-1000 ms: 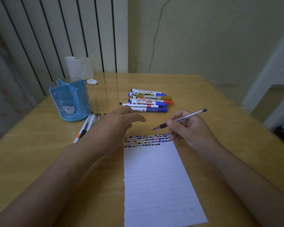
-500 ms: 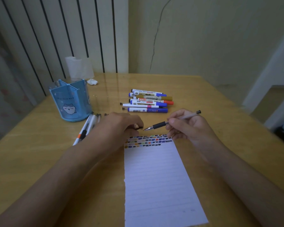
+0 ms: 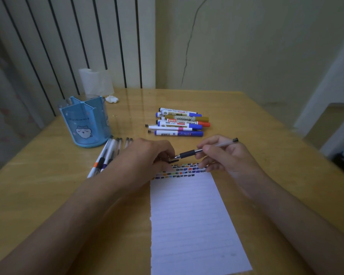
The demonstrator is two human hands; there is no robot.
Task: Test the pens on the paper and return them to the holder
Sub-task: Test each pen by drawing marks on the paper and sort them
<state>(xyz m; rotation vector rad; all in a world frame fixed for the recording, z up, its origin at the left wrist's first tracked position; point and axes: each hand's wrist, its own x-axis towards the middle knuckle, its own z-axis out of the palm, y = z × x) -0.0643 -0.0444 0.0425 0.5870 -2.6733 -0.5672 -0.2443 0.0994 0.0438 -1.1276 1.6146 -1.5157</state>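
Observation:
My right hand grips a clear pen with a black grip, its tip pointing left above the top edge of the lined paper. My left hand meets that tip and pinches a small dark cap right against it. Rows of coloured test marks run across the top of the paper. The blue pen holder stands at the left with nothing showing above its rim. Several thin pens lie beside its base, partly hidden by my left hand. Several markers lie in a row behind my hands.
A white paper roll stands at the table's back left against the striped wall, with a crumpled tissue next to it. The wooden table ends at the right, where the floor and a white frame show.
My right hand brought the pen down and to the left. My left hand curled in from an open pose and now meets the pen's tip with the cap.

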